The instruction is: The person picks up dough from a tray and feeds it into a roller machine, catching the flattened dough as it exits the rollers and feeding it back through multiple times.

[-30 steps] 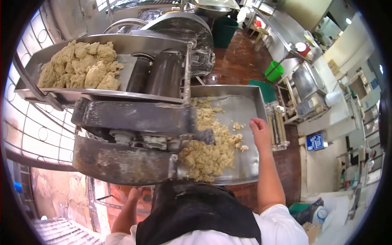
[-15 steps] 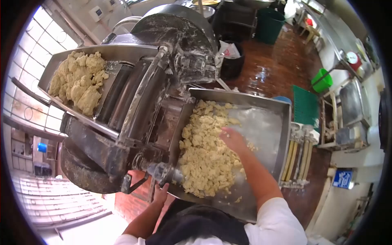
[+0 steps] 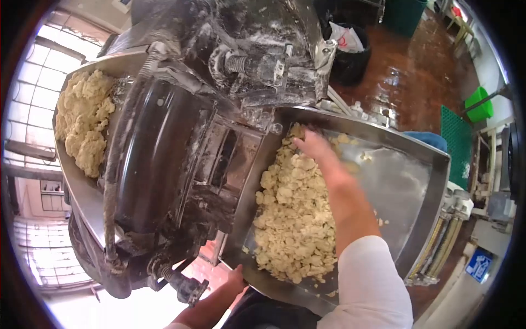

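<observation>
A shallow metal tray holds a heap of crumbly, pale yellow dough along its left side. At the far end of that heap, my right hand touches the dough with thumb and fingers apart; some fingertips are hidden among the pieces. My left hand grips the tray's near left edge, its fingers partly out of sight. Left of the tray stands a dough roller machine with a large dark roller. More dough lies in a lump in the machine's upper metal trough.
A threaded adjusting screw with a knob juts out near my left forearm. Beyond the tray are a black bin with a bag in it, a wet red floor, a green mat and a bright green bucket.
My right hand has moved from the middle of the heap to its far end. My left hand has shifted from beside the knob to the tray's edge. The camera has come closer to the machine.
</observation>
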{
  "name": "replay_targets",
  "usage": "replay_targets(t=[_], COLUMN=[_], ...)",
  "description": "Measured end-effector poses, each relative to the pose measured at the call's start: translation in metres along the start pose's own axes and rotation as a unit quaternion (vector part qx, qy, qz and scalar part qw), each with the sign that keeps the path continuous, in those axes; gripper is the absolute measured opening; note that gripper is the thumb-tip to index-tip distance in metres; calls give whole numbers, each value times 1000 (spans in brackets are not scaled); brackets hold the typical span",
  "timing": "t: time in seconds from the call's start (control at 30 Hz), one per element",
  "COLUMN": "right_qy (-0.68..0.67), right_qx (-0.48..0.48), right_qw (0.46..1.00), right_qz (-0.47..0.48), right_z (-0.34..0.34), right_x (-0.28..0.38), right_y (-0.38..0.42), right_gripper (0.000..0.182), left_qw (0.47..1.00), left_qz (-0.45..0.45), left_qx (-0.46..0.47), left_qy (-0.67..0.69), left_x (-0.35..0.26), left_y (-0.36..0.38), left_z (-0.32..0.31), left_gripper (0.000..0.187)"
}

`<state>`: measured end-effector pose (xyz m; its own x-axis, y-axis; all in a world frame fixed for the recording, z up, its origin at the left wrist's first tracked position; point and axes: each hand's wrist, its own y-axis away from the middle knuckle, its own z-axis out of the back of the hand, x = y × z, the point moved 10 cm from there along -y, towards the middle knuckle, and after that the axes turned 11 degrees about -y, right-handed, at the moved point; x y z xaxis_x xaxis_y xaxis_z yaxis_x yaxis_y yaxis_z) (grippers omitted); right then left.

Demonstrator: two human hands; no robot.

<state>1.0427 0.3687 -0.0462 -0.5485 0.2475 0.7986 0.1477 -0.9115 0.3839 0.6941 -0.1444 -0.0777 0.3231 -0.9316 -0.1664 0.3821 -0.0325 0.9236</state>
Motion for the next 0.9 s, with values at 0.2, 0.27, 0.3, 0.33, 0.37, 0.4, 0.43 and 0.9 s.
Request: replay_targets(t=[0.2, 0.27, 0.3, 0.33, 0.37, 0.4, 0.43, 0.9], right_qy=[172, 289, 288, 290, 292, 296, 309, 194], right_qx=[-102, 83, 90, 131, 171, 172, 179, 325], right_qw=[974, 954, 953, 948, 941, 939, 934, 926], right_qz=[103, -17, -18, 0, 18, 15, 27, -5], right_z=[-31, -58, -61, -65, -73, -77, -88, -202], right_x=[33, 15, 21, 28, 34, 38, 45, -5], right_y=[-9, -13, -5, 2, 10, 18, 32, 260], right_gripper=[70, 57, 57, 52, 48, 48, 44, 41], left_qw=[1000, 1000, 999, 999, 997, 997, 994, 933], left_qz=[13, 17, 23, 29, 36, 40, 59, -1], left_qx=[-4, -15, -19, -18, -18, -14, -4, 312], left_qy=[-7, -15, -15, 22, 59, 59, 87, 179], left_x=[6, 18, 23, 25, 26, 17, 11, 19], left_y=[15, 6, 5, -3, -4, 7, 20, -38], left_z=[4, 12, 17, 13, 8, 0, -9, -47], left_gripper=[34, 34, 34, 35, 36, 36, 38, 45])
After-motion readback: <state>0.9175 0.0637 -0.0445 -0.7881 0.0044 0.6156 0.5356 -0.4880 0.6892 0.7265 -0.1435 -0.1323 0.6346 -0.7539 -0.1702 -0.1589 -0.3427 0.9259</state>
